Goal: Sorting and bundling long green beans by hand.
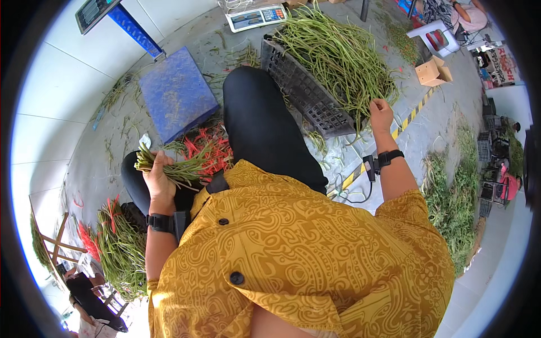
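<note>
A bunch of long green vegetable stems is gripped in my left hand, over my lap, with the cut ends pointing left. My right hand, fingers curled, is at the near right edge of a big heap of loose green stems. Whether any stem is between those fingers is hard to see. The heap overflows a black plastic crate that stands tilted beyond my knee. Red ties lie in a pile on the floor between my legs, partly behind the held bunch.
A blue platform scale stands ahead on the left, a white digital scale beyond the crate. Tied bundles of stems are stacked at my left. To the right are an open cardboard box, leafy greens and yellow-black floor tape. People sit farther off.
</note>
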The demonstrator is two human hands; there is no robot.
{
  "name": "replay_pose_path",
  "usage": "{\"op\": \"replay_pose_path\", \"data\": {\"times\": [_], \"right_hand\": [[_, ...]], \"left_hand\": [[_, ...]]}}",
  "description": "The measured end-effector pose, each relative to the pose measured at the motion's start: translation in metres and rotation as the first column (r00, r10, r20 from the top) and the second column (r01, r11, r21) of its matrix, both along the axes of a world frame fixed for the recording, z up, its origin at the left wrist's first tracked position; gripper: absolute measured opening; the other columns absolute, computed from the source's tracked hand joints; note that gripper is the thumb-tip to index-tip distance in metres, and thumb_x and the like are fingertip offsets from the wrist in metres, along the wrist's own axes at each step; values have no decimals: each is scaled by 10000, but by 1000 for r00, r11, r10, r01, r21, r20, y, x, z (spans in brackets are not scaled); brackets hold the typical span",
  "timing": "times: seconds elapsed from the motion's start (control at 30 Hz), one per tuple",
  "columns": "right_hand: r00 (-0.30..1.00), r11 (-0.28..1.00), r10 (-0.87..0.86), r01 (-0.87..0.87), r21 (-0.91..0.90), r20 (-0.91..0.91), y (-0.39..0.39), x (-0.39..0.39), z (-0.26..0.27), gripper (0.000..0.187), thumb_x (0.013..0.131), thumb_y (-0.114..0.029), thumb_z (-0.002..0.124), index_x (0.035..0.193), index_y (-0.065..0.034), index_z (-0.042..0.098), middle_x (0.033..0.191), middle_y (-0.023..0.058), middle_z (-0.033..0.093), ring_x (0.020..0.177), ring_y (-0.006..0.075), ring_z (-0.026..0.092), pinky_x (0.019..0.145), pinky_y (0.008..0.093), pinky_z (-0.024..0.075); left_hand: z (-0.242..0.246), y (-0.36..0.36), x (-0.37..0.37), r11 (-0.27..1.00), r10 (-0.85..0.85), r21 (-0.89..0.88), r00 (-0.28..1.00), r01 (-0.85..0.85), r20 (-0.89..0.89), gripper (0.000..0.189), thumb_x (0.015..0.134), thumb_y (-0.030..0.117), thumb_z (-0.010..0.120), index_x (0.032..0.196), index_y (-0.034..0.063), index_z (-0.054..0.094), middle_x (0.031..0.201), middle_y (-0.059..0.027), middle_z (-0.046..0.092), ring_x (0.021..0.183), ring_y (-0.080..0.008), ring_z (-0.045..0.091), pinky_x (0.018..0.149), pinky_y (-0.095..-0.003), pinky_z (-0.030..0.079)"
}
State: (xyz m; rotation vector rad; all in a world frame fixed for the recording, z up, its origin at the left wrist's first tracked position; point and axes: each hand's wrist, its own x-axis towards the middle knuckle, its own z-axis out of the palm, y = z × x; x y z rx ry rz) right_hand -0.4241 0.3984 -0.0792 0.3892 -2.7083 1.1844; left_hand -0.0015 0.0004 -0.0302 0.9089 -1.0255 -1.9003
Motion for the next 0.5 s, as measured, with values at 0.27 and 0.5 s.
{"op": "replay_pose_path", "data": {"times": [0.27,0.5], "right_hand": [[932,744,336,-171,646,-140,-10,-1,5,301,711,-14,531,955,-168,617,956,76,534,891,292,530,744,386,442],[870,553,479,-197,810,-115,-23,-13,7,173,719,-58,543,859,-135,607,988,69,514,889,266,522,765,382,448]], "left_hand": [[-1,2,-2,1000,-12,-8,997,13,73,122,778,53,636,805,42,517,619,-25,475,580,-145,485,573,-281,409],[-1,5,-2,1000,-12,-2,998,12,54,140,764,43,647,796,53,511,613,-20,464,566,-154,470,560,-284,405]]}}
